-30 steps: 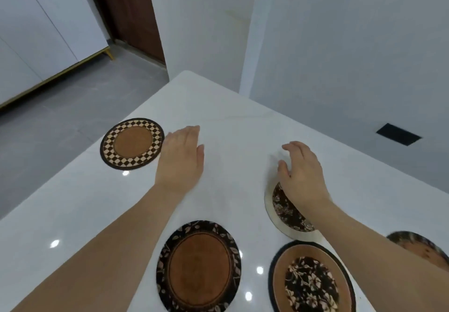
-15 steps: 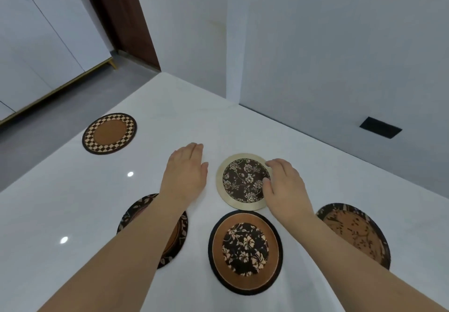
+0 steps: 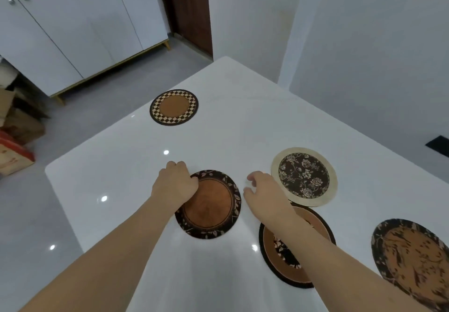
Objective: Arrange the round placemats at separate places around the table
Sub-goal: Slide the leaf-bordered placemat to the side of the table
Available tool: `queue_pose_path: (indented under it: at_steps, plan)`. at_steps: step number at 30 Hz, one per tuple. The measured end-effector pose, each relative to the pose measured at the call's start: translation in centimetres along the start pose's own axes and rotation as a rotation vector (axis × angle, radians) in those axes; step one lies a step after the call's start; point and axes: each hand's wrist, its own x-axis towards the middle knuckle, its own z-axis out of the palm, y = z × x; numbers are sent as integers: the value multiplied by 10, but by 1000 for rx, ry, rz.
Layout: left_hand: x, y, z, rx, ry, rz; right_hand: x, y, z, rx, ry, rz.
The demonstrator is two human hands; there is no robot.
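The leaf-bordered placemat (image 3: 209, 204) lies flat on the white table (image 3: 121, 166), and everything here is best placed against it. The left hand (image 3: 173, 185) rests on its far-left rim, fingers curled down over the edge; whether they actually pinch the mat I cannot tell. The right hand (image 3: 263, 190) hovers just right of the same mat, fingers loosely parted and holding nothing, so the left is the nearer hand and the one placed to shift it. Being round, the mat has no long axis to mind. Beyond it to the far left the checkered placemat (image 3: 174, 107) sits well apart; to its right the cream floral placemat (image 3: 304, 176) touches or overlaps the black-rimmed mat (image 3: 291, 255) under the right forearm. Free table lies left and near of the leaf mat, which looks the likely direction
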Motion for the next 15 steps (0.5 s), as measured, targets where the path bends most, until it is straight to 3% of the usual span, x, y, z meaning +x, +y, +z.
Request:
queue_pose_path:
  at_steps: [4, 8, 15]
  plan:
    - [-10, -14, 14, -86, 52, -47, 1, -15, 26, -65, -41, 85]
    - [-23, -30, 23, -208, 118, -98, 8, -25, 34, 35, 13, 210]
    - [-41, -75, 18, -488, 68, -130, -1, -47, 67, 146, 22, 134]
